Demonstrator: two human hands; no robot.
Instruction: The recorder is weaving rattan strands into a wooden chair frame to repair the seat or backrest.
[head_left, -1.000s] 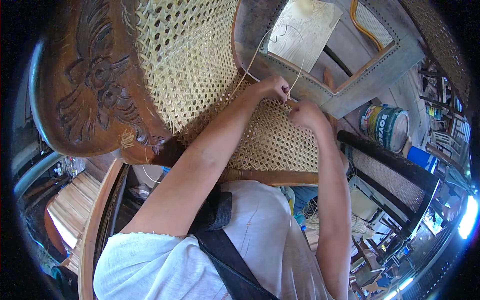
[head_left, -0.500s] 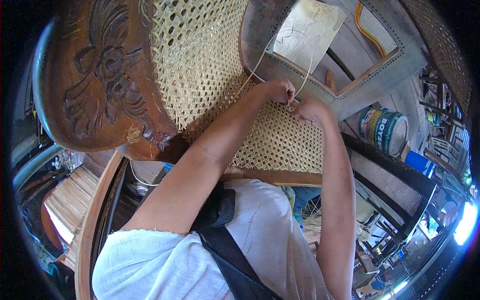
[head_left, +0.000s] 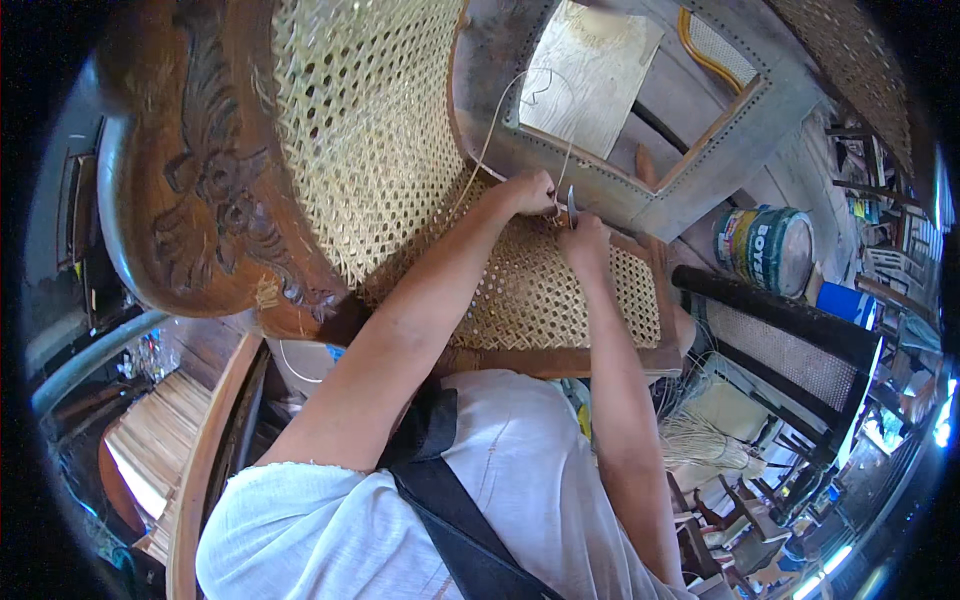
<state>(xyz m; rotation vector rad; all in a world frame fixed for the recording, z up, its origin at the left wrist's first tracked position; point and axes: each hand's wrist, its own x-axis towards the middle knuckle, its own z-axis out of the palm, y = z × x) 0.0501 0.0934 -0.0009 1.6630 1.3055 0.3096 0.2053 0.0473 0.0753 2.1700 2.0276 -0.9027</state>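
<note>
A carved wooden chair (head_left: 215, 225) with woven cane panels lies across the view in front of me. My left hand (head_left: 533, 193) is closed at the far edge of its cane seat (head_left: 520, 295), fingertips pinched on a thin cane strand. That cane strand (head_left: 490, 135) loops up over a grey wooden frame and comes back down to the fingers. Just right of it, my right hand (head_left: 586, 240) grips a small knife (head_left: 571, 203), its pale blade pointing up close to the strand. The knife's handle is hidden in the fist.
Beyond the seat stands a grey wooden frame (head_left: 700, 205) with a square opening and a row of small holes. A paint bucket (head_left: 765, 250) and a black chair part with a cane panel (head_left: 780, 345) are at the right. Cane strands (head_left: 710, 440) lie bundled below.
My right hand has turned and drawn slightly left, and the knife blade now shows upright above it. The left hand stays pinched at the seat edge. The whole view has shifted a little.
</note>
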